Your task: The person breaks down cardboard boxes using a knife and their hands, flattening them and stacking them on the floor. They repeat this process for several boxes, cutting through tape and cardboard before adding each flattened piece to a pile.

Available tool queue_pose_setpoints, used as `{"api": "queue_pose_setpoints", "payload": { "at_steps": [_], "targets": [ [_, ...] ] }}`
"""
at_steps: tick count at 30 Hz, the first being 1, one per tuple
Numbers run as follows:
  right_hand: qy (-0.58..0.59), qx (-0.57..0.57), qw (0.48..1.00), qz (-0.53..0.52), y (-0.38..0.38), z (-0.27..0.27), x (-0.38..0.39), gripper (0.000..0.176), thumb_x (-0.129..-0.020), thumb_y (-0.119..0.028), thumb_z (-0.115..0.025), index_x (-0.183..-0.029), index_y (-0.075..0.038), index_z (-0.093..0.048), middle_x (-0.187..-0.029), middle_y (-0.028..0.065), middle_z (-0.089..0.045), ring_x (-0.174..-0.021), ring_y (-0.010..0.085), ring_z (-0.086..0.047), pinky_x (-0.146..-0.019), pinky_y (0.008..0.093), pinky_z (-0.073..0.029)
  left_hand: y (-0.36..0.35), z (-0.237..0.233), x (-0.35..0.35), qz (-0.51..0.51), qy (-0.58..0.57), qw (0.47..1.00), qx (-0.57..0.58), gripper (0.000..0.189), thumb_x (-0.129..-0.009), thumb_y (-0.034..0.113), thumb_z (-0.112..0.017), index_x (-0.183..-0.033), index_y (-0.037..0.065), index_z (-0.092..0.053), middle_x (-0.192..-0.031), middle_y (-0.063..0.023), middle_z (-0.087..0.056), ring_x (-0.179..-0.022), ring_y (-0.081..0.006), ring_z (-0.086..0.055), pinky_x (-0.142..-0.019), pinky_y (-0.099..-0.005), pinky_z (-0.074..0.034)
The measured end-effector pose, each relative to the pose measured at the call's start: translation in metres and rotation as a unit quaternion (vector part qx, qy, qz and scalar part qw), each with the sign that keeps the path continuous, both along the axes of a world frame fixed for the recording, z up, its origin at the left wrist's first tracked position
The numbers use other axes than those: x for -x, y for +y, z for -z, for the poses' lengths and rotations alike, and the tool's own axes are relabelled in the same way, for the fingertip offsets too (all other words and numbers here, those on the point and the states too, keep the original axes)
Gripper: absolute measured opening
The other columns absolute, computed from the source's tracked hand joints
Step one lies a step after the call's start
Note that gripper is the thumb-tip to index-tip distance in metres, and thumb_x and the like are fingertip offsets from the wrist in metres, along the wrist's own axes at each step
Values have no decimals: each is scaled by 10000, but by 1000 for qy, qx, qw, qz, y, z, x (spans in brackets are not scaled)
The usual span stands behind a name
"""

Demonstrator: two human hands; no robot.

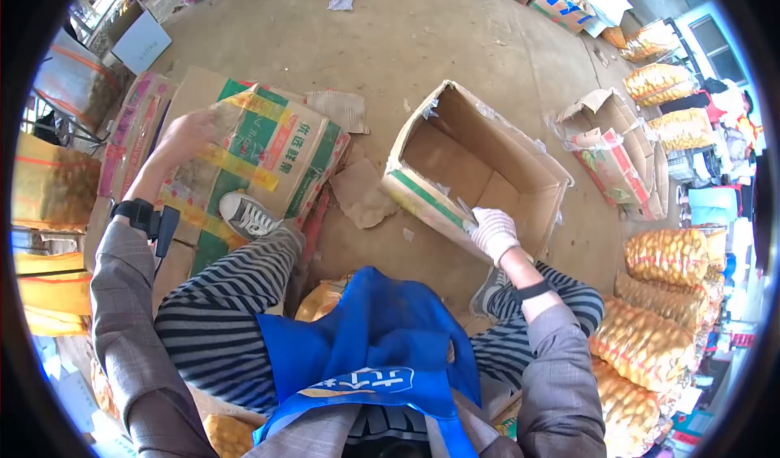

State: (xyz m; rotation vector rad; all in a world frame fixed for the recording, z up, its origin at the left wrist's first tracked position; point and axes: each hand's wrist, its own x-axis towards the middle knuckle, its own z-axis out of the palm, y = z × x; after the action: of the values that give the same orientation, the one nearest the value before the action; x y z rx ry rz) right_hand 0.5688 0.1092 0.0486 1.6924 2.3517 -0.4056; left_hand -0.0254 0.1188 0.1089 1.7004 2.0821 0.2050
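Note:
My left hand (188, 137), bare and smeared by motion, is over the left part of a flattened cardboard box (272, 145) with green and red print and yellow tape. My shoe (245, 215) rests on that cardboard. In a white striped glove, my right hand (493, 235) is closed at the near rim of an open cardboard box (479, 145). A small grey, blade-like tool (465, 209) sticks out from its fingers, against the rim. The box has a green stripe, frayed top edges and a bare brown inside.
Torn cardboard pieces (363, 194) lie between the two boxes. Another open carton (613, 153) stands at right. Net sacks of potato-like produce (646, 344) line the right side, and more yellow sacks (53, 186) stand at left. More cartons (561, 7) are at the back right.

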Motion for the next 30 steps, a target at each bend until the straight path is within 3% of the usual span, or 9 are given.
{"api": "queue_pose_setpoints", "payload": {
  "at_steps": [3,7,11,14,17,21,26,28,30],
  "targets": [
    [-24,-67,997,-14,15,-52,-12,242,-813,-325,-586,-815,-97,-666,-793,144,-659,-757,343,-630,-669,445,-502,-13,-54,-80,163,64,984,29,596,-722,238,-709,-1272,82,-542,-1189,-203,-584,-1060,-322,-579,-935,-383,-444],
    [352,87,909,206,43,-192,-60,138,-799,-172,-663,-783,-38,-638,-650,-9,-607,-526,116,-551,-507,288,-440,-31,-73,-140,243,-46,969,29,997,-651,238,-783,-1459,69,-225,-1463,-213,-303,-1328,-333,-344,-1104,-386,-285],
    [187,-12,934,304,127,-146,-173,204,-835,-294,-668,-882,-98,-640,-733,40,-592,-458,56,-424,-389,222,-318,-26,-26,-194,278,-86,951,-106,1119,-661,430,-786,-1474,44,-121,-1510,-227,-154,-1414,-342,-128,-1141,-415,-172],
    [368,39,836,405,90,-133,-145,399,-874,-417,-601,-1112,-100,-554,-972,125,-662,-407,58,-356,-373,212,-311,-15,24,-235,219,-197,953,-65,1081,-695,463,-749,-1468,28,-132,-1458,-258,-273,-1371,-362,-252,-1118,-413,-235],
    [255,84,894,360,57,-83,-125,543,-871,-527,-562,-1174,-77,-547,-953,75,-616,-585,119,-469,-446,283,-416,-23,121,-273,161,-275,942,107,914,-820,411,-669,-1463,19,-152,-1472,-202,-298,-1352,-298,-318,-1104,-358,-276],
    [65,-36,962,262,38,-30,-102,731,-821,-489,-631,-1309,25,-455,-1252,260,-528,-1174,377,-508,-977,390,-418,-69,213,-328,234,-352,900,108,732,-932,456,-502,-1441,4,-234,-1432,-174,-377,-1327,-274,-354,-1081,-362,-295],
    [171,-38,943,283,37,43,-135,694,-789,-486,-685,-1219,38,-539,-1175,226,-600,-1117,327,-566,-939,372,-442,-72,169,-361,-59,-564,808,160,646,-975,464,-392,-1422,6,-302,-1326,-195,-481,-1245,-255,-446,-1033,-324,-349],
    [265,29,906,329,35,38,-137,627,-771,-463,-720,-1151,17,-584,-1037,171,-644,-936,271,-610,-818,353,-482,-48,229,-374,-122,-539,833,-21,726,-941,458,-483,-1455,23,-212,-1247,-183,-538,-1111,-238,-546,-955,-337,-421],
    [287,98,867,396,26,6,-116,481,-756,-406,-765,-1025,-28,-639,-786,43,-635,-603,138,-530,-565,294,-465,-41,166,-379,-90,-518,850,40,824,-896,452,-557,-1465,26,-140,-1238,-189,-546,-1086,-250,-565,-935,-338,-440]
  ]
}}
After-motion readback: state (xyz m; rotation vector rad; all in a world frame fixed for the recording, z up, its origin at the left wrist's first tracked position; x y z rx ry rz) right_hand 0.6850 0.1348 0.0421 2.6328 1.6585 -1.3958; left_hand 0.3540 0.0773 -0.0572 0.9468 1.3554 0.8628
